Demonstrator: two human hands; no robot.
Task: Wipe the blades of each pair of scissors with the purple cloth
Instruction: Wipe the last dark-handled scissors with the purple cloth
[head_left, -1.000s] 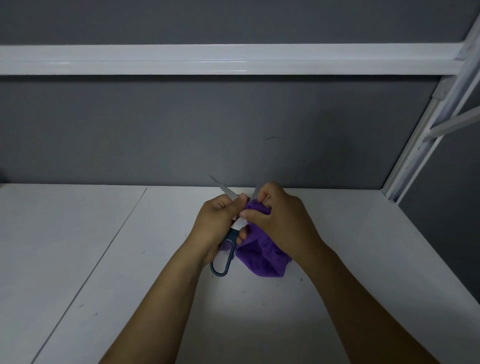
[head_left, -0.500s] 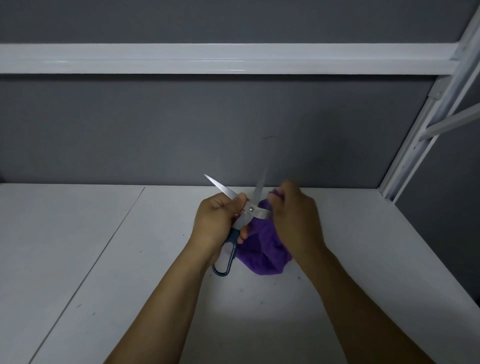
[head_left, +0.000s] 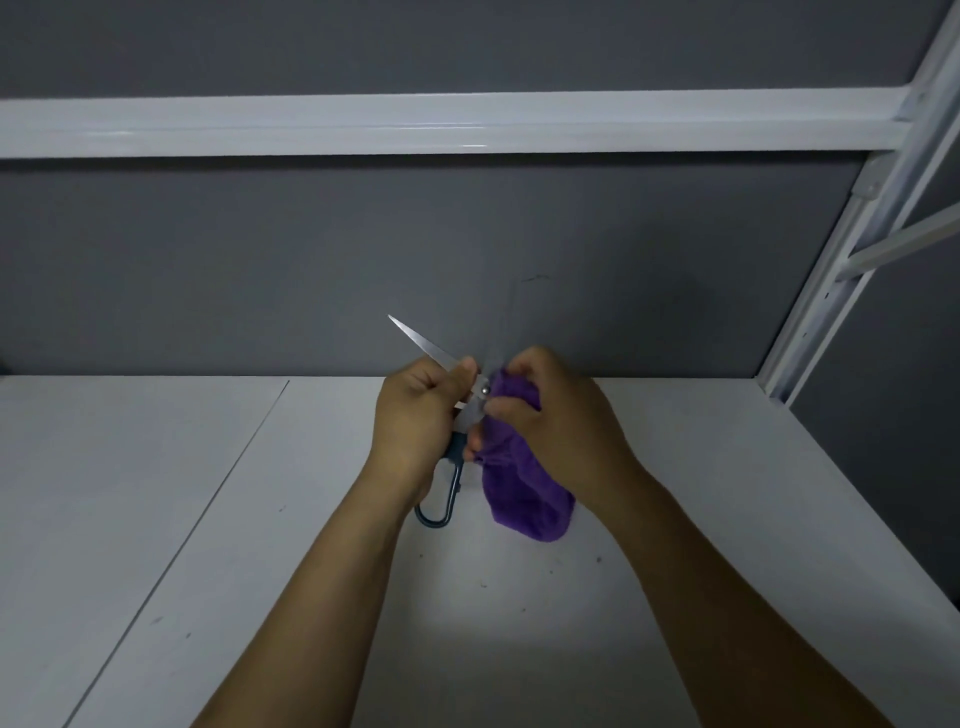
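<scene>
My left hand (head_left: 415, 423) grips a pair of scissors (head_left: 451, 483) with dark teal handles, held above the white table with its blades spread. One steel blade (head_left: 418, 340) points up and left past my thumb. The other blade rises faintly against the grey wall, blurred. My right hand (head_left: 550, 415) holds the purple cloth (head_left: 524, 493) bunched against the base of that second blade, right beside the pivot screw. The rest of the cloth hangs down under my right wrist.
The white table (head_left: 156, 493) has a seam running diagonally on the left. A grey back wall with a white rail (head_left: 363, 124) stands behind. A white metal upright (head_left: 852, 244) rises at the right. No other scissors show in view.
My right hand slid up the right-hand blade with the cloth and has come back down to the pivot. The left hand kept its hold on the scissors.
</scene>
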